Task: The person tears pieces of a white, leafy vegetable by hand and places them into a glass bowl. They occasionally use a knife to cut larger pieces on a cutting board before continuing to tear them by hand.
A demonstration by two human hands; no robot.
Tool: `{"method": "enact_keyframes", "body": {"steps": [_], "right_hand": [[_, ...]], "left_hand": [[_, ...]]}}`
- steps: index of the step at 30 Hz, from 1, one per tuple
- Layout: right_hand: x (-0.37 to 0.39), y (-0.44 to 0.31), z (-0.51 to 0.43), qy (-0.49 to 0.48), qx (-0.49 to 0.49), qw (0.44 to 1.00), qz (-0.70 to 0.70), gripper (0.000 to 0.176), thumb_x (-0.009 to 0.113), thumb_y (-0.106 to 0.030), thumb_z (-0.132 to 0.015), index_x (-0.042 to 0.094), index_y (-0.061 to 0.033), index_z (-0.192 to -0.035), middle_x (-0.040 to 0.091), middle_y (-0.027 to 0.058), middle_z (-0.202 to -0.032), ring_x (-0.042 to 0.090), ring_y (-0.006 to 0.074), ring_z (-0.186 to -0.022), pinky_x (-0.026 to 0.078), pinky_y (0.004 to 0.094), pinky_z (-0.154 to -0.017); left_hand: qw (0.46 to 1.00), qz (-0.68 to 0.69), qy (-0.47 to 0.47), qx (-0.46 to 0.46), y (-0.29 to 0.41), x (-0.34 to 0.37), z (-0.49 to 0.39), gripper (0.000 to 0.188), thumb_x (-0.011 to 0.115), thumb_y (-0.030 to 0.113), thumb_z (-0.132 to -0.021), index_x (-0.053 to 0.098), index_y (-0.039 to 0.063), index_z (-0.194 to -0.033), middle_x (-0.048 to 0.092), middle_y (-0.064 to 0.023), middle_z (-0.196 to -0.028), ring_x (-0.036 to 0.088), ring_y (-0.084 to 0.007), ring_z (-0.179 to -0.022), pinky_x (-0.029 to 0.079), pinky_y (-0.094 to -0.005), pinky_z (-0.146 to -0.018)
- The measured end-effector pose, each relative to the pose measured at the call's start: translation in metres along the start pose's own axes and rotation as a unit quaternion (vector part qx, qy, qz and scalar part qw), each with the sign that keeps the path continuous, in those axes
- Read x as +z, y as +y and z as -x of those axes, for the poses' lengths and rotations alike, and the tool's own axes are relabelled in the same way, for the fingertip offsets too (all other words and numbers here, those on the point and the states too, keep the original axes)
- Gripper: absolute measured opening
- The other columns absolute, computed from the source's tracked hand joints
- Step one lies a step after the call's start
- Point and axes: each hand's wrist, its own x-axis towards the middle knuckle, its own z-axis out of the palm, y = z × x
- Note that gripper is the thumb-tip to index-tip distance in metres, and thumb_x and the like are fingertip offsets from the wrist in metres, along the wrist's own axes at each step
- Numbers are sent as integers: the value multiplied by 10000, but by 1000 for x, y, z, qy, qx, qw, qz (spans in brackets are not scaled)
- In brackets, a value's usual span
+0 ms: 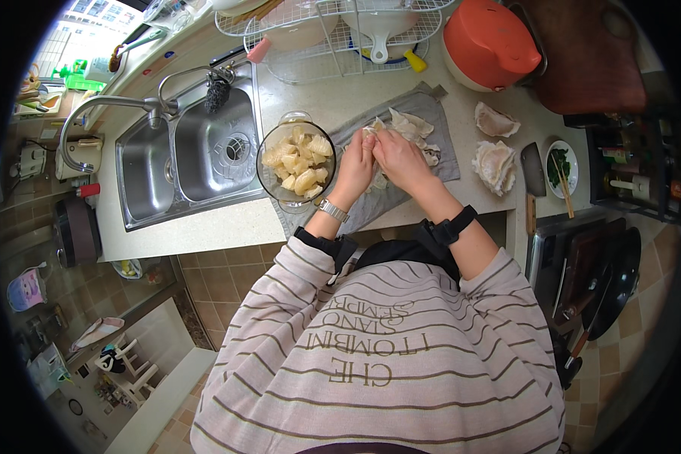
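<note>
My left hand (358, 160) and my right hand (400, 156) meet over a grey cloth (445, 142), fingertips together on a small pale piece, apparently pomelo with its membrane (373, 129). Peeled membrane scraps (411, 126) lie on the cloth just beyond my right hand. To the left of my hands, a glass bowl (267, 184) with two handles holds peeled pomelo segments (298, 162). Two pieces of thick white rind (496, 120) (495, 167) rest on the counter to the right. Fingers hide most of the piece between them.
A double steel sink (215, 153) with a faucet (108, 102) is at left. Behind stands a white wire rack (340, 37). At right are a red-lidded container (488, 45), a cleaver (532, 170) and a plate (572, 184) of greens with chopsticks (564, 190).
</note>
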Motion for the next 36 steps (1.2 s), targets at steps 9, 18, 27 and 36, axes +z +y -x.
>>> {"method": "enact_keyframes", "body": {"steps": [9, 18, 27, 36], "right_hand": [[26, 28, 4, 5, 211, 876, -434, 219, 437, -157, -888, 487, -29, -718, 512, 83, -598, 507, 223, -535, 392, 323, -490], [14, -1, 23, 82, 310, 657, -682, 219, 487, -205, -911, 466, -76, -736, 443, -4, -577, 428, 91, -462, 355, 236, -423], [-5, 5, 6, -112, 281, 856, -420, 253, 570, -273, -919, 516, -47, -817, 555, 31, -678, 520, 95, -501, 457, 244, -481], [-5, -1, 19, -33, 224, 691, -687, 140, 553, -150, -914, 578, -12, -918, 600, 33, -778, 551, 94, -581, 495, 241, -582]], "left_hand": [[983, 177, 11, -38, -3, 2, -1, 343, 380, 314, -1007, 533, 24, -1112, 569, -25, -946, 504, -114, -852, 421, -248, -772], [970, 227, 75, -41, 17, 3, -7, 368, 355, 331, -1011, 520, 27, -1137, 576, -45, -979, 516, -125, -877, 418, -265, -798], [987, -8, 127, 100, 25, 4, -18, 339, 337, 291, -1016, 499, 28, -1157, 558, -65, -923, 504, -140, -781, 423, -267, -720], [926, 349, 91, -111, 25, -1, -24, 401, 344, 370, -1003, 515, 46, -1165, 581, -68, -954, 566, -153, -802, 488, -289, -703]]}}
